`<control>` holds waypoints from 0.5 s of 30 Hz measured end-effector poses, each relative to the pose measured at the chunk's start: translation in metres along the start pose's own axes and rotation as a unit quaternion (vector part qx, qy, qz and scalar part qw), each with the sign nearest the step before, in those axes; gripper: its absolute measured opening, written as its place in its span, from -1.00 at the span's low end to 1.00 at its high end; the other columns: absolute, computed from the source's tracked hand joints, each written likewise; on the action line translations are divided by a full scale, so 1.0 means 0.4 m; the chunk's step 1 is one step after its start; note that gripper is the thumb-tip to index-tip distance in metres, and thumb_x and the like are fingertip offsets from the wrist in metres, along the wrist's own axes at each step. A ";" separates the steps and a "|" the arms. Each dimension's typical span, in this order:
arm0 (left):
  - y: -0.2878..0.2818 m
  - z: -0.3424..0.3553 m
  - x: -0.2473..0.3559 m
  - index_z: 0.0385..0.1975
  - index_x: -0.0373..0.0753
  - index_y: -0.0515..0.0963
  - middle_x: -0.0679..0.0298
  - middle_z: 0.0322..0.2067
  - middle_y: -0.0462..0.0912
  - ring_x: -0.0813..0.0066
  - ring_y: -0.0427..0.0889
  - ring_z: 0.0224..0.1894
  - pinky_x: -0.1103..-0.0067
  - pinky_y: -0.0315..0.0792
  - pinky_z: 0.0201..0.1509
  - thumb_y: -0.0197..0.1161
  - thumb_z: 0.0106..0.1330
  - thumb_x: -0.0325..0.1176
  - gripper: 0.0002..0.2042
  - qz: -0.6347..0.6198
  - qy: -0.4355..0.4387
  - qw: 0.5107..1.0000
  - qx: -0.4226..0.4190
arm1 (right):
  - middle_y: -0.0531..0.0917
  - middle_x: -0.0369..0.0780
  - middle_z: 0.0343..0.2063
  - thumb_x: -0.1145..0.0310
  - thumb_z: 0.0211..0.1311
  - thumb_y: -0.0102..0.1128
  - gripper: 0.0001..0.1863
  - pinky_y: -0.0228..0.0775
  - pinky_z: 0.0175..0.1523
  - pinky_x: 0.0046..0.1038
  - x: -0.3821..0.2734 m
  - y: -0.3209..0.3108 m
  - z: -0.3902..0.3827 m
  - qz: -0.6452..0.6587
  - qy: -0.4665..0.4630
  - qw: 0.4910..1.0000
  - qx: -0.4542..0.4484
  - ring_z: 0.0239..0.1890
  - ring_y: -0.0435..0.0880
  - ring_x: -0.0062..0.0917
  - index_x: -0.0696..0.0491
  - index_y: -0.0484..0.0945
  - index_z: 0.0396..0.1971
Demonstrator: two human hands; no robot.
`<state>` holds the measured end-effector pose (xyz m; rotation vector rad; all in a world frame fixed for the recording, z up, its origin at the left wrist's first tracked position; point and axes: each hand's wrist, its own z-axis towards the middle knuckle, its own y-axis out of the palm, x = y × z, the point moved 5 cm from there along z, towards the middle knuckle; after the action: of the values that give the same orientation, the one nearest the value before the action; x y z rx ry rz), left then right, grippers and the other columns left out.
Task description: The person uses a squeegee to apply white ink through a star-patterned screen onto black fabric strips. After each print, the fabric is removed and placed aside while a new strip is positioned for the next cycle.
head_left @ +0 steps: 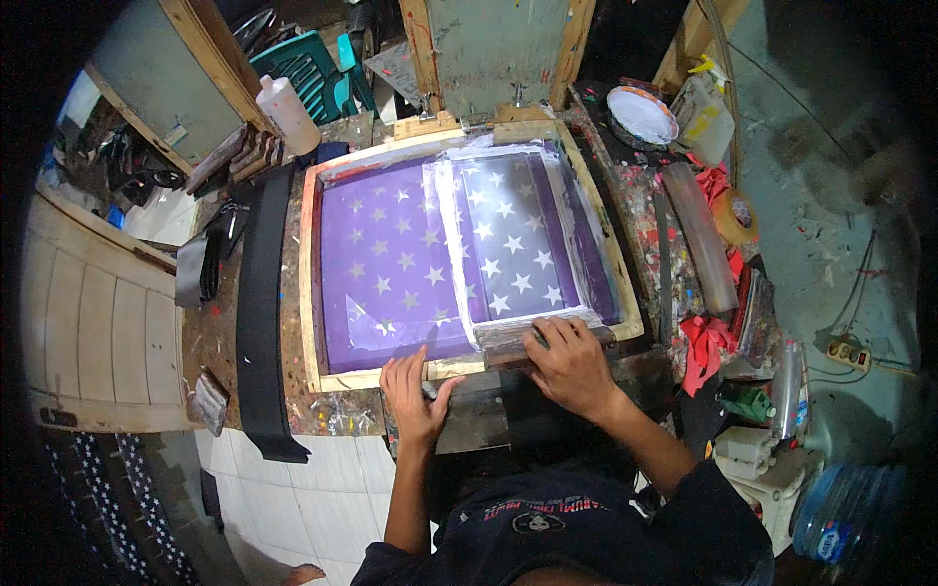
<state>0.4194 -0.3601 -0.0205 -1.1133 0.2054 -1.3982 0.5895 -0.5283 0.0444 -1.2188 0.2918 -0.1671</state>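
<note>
A wooden-framed printing screen point(311, 293) lies on the table, its purple mesh point(376, 210) patterned with stars. White ink streaks point(447, 220) border a paler star panel point(508, 225) on the right half. At the near end of that panel, my right hand point(575, 366) is closed over a wide squeegee point(503, 337) with white ink along its edge. My left hand point(415, 396) rests on the near rail of the frame, fingers stretched and thumb held apart, holding nothing. Hinge clamps point(427, 124) sit at the far rail.
A long black strip point(262, 322) lies left of the screen, near a pale bottle point(288, 115). To the right are a bowl of white ink point(642, 114), a spray bottle point(705, 112), a tape roll point(735, 215) and red cloth point(705, 352). A power strip point(848, 354) is at far right.
</note>
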 end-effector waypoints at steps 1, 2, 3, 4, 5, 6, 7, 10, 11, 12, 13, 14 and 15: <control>-0.005 0.005 0.008 0.21 -0.30 0.47 0.06 -0.03 0.58 0.06 0.51 0.12 0.12 0.18 0.39 0.61 0.04 -0.15 -0.27 0.006 0.010 1.000 0.007 | 0.59 -0.05 -0.03 0.16 0.10 0.41 -0.47 0.39 0.16 -0.17 -0.005 -0.014 -0.004 0.016 0.015 1.000 -0.018 0.05 0.57 -0.24 0.06 0.52 0.04; -0.013 0.015 0.018 0.21 -0.30 0.47 0.06 -0.04 0.58 0.06 0.51 0.10 0.13 0.18 0.38 0.60 0.05 -0.15 -0.27 0.009 0.019 1.000 0.013 | 0.57 -0.05 -0.02 0.14 0.04 0.45 -0.39 0.35 0.19 -0.13 -0.011 -0.039 -0.008 0.013 0.024 1.000 0.002 0.07 0.55 -0.22 0.05 0.51 0.09; -0.027 0.028 0.031 0.21 -0.30 0.47 0.07 -0.05 0.58 0.07 0.51 0.09 0.14 0.18 0.36 0.60 0.05 -0.14 -0.27 0.010 0.025 0.999 0.019 | 0.55 -0.04 -0.01 0.12 -0.02 0.49 -0.31 0.32 0.22 -0.09 -0.018 -0.065 -0.013 0.012 0.031 0.999 0.021 0.09 0.54 -0.19 0.04 0.49 0.14; -0.044 0.046 0.046 0.22 -0.31 0.47 0.08 -0.06 0.58 0.08 0.51 0.07 0.15 0.18 0.33 0.59 0.07 -0.12 -0.27 0.026 0.028 0.999 0.018 | 0.53 -0.04 0.01 0.11 -0.08 0.54 -0.23 0.29 0.24 -0.05 -0.021 -0.087 -0.013 0.011 0.038 0.999 0.038 0.11 0.52 -0.16 0.03 0.47 0.19; -0.068 0.068 0.063 0.23 -0.31 0.46 0.08 -0.08 0.58 0.09 0.51 0.04 0.17 0.18 0.30 0.58 0.08 -0.11 -0.27 0.037 0.029 0.999 0.017 | 0.54 -0.05 -0.02 0.05 -0.05 0.51 -0.21 0.31 0.22 -0.06 -0.026 -0.108 -0.006 -0.009 0.017 0.999 0.048 0.08 0.53 -0.19 0.01 0.46 0.22; -0.095 0.096 0.084 0.24 -0.32 0.46 0.09 -0.09 0.58 0.11 0.51 0.02 0.18 0.18 0.28 0.57 0.10 -0.09 -0.27 0.043 0.041 0.998 0.023 | 0.55 -0.06 -0.05 -0.01 -0.02 0.49 -0.20 0.33 0.20 -0.08 -0.026 -0.127 0.006 -0.028 -0.004 0.998 0.059 0.04 0.54 -0.22 -0.01 0.45 0.24; -0.126 0.135 0.101 0.25 -0.31 0.46 0.10 -0.11 0.56 0.13 0.49 0.01 0.22 0.14 0.27 0.55 0.10 -0.05 -0.25 0.031 0.049 0.998 0.039 | 0.55 -0.07 -0.08 -0.07 0.01 0.47 -0.18 0.35 0.17 -0.10 -0.021 -0.147 0.028 -0.039 -0.025 0.997 0.067 0.01 0.56 -0.24 -0.03 0.43 0.26; -0.214 0.263 0.150 0.24 -0.27 0.50 0.10 -0.14 0.55 0.17 0.46 -0.01 0.23 0.13 0.23 0.54 0.11 -0.01 -0.28 0.079 0.047 0.995 0.046 | 0.54 -0.16 -0.20 -0.17 -0.04 0.47 -0.14 0.43 0.01 -0.13 0.021 -0.240 0.142 -0.194 -0.105 0.951 0.215 -0.13 0.59 -0.28 -0.08 0.44 0.26; -0.237 0.307 0.169 0.24 -0.25 0.50 0.10 -0.13 0.55 0.18 0.45 0.00 0.24 0.13 0.23 0.56 0.10 -0.05 -0.29 0.103 0.066 0.991 0.060 | 0.52 -0.17 -0.23 -0.20 -0.18 0.52 -0.06 0.43 -0.05 -0.15 0.044 -0.279 0.190 -0.165 -0.115 0.955 0.218 -0.19 0.58 -0.28 -0.08 0.46 0.25; -0.262 0.337 0.196 0.22 -0.23 0.51 0.11 -0.13 0.56 0.21 0.47 -0.01 0.24 0.14 0.22 0.57 0.10 -0.10 -0.32 0.133 0.092 0.975 0.150 | 0.51 -0.19 -0.26 -0.23 -0.32 0.57 0.02 0.43 -0.10 -0.17 0.064 -0.340 0.232 -0.135 -0.138 0.944 0.267 -0.25 0.57 -0.27 -0.07 0.48 0.24; -0.270 0.358 0.222 0.20 -0.21 0.53 0.13 -0.12 0.57 0.23 0.48 -0.01 0.25 0.16 0.22 0.58 0.10 -0.15 -0.35 0.164 0.118 0.950 0.240 | 0.53 -0.18 -0.29 -0.22 -0.36 0.59 0.01 0.45 -0.13 -0.19 0.086 -0.386 0.286 -0.143 -0.119 0.954 0.236 -0.26 0.59 -0.26 -0.07 0.50 0.21; -0.264 0.378 0.232 0.18 -0.19 0.54 0.14 -0.12 0.58 0.25 0.49 -0.02 0.25 0.17 0.22 0.59 0.09 -0.20 -0.38 0.195 0.102 0.923 0.315 | 0.55 -0.18 -0.31 -0.21 -0.40 0.62 0.01 0.46 -0.15 -0.21 0.107 -0.434 0.340 -0.147 -0.106 0.958 0.220 -0.27 0.62 -0.25 -0.07 0.53 0.18; -0.233 0.395 0.248 0.09 -0.17 0.58 0.16 -0.15 0.60 0.28 0.52 -0.06 0.27 0.23 0.17 0.59 0.08 -0.26 -0.46 0.114 0.196 0.917 0.328 | 0.59 -0.17 -0.28 -0.19 -0.42 0.63 -0.02 0.48 -0.12 -0.21 0.121 -0.484 0.391 -0.140 -0.118 0.953 0.242 -0.24 0.64 -0.20 -0.06 0.54 0.14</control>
<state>0.4919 -0.3461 0.1745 -0.2395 0.1275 -1.3202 0.6896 -0.4673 0.2691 -0.7740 -0.1315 -0.3151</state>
